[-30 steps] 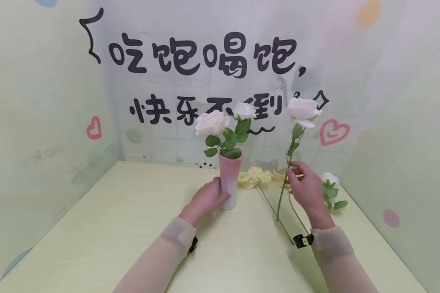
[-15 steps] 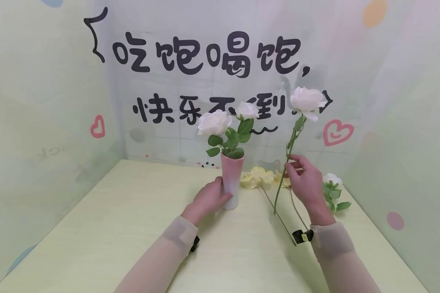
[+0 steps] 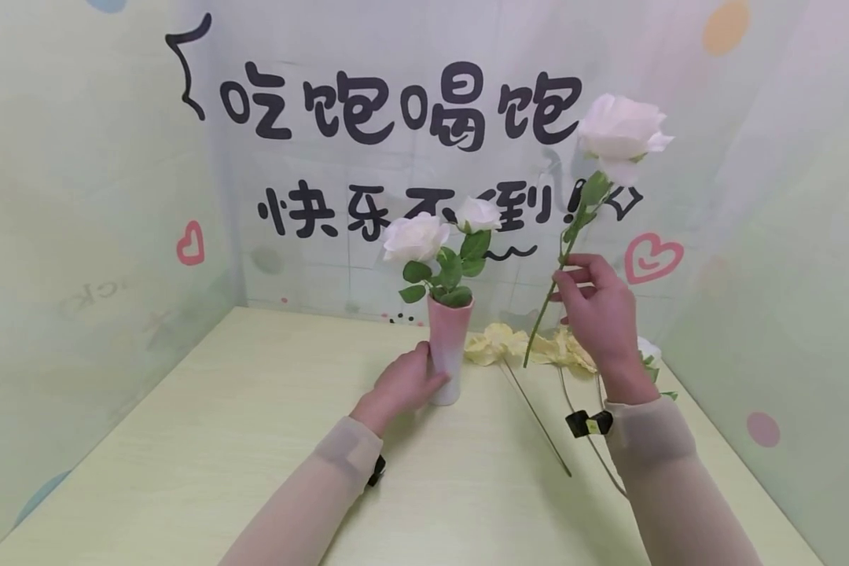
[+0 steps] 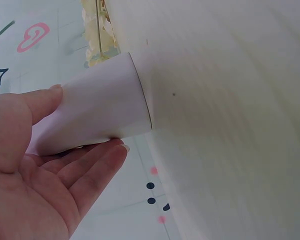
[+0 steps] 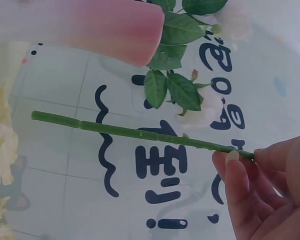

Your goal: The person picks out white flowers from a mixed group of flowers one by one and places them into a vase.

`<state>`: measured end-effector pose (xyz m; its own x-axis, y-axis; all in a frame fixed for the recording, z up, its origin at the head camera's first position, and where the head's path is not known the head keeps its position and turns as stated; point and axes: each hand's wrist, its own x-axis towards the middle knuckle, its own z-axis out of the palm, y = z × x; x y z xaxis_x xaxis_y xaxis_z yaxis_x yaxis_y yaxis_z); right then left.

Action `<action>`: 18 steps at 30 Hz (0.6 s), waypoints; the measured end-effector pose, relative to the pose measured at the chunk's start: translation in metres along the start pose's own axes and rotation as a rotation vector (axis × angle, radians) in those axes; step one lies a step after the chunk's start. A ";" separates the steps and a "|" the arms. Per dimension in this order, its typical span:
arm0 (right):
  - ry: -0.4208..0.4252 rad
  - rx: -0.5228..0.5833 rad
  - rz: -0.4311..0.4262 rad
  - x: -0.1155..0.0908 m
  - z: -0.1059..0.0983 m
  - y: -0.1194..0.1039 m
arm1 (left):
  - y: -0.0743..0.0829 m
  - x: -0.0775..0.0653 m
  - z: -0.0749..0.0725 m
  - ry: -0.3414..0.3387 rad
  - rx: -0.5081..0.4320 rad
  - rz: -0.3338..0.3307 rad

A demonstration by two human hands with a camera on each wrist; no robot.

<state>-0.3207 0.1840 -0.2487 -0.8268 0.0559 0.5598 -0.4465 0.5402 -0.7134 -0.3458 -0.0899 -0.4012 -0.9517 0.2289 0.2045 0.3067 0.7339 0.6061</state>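
Note:
A pink-to-white vase (image 3: pixel 449 334) stands upright on the table, bearing two white roses (image 3: pixel 415 237) with green leaves. My left hand (image 3: pixel 399 385) holds the vase low down, thumb on one side and fingers on the other, as the left wrist view shows around its pale base (image 4: pixel 97 102). To the right, my right hand (image 3: pixel 601 322) pinches another white rose (image 3: pixel 619 134) by its stem, raised off the table and leaning right. In the right wrist view the bare green stem (image 5: pixel 125 131) runs out past the fingertips, its end apart from the vase.
Several yellow flowers (image 3: pixel 497 343) lie on the table (image 3: pixel 219 440) right of the vase, their thin stems pointing towards me. Behind my right wrist a further white rose (image 3: pixel 648 350) is partly hidden. A back wall with black lettering and side walls enclose the table.
My right hand has risen with its rose, moving slightly right and nearer the camera; the rose leans more. My left hand and the vase stay in place.

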 end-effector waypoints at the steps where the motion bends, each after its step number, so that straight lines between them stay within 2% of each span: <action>1: 0.007 0.014 0.004 0.001 -0.001 -0.004 | 0.000 0.000 0.000 -0.001 0.001 -0.001; 9: 0.094 0.129 -0.008 0.008 -0.005 -0.020 | 0.001 -0.002 -0.001 -0.014 0.001 -0.008; 18: 0.180 0.239 -0.173 0.011 0.003 -0.034 | 0.001 -0.001 -0.001 -0.012 0.013 -0.001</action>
<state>-0.3157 0.1636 -0.2191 -0.6674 0.1394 0.7315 -0.6600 0.3440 -0.6678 -0.3444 -0.0902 -0.4002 -0.9522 0.2358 0.1943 0.3055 0.7421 0.5966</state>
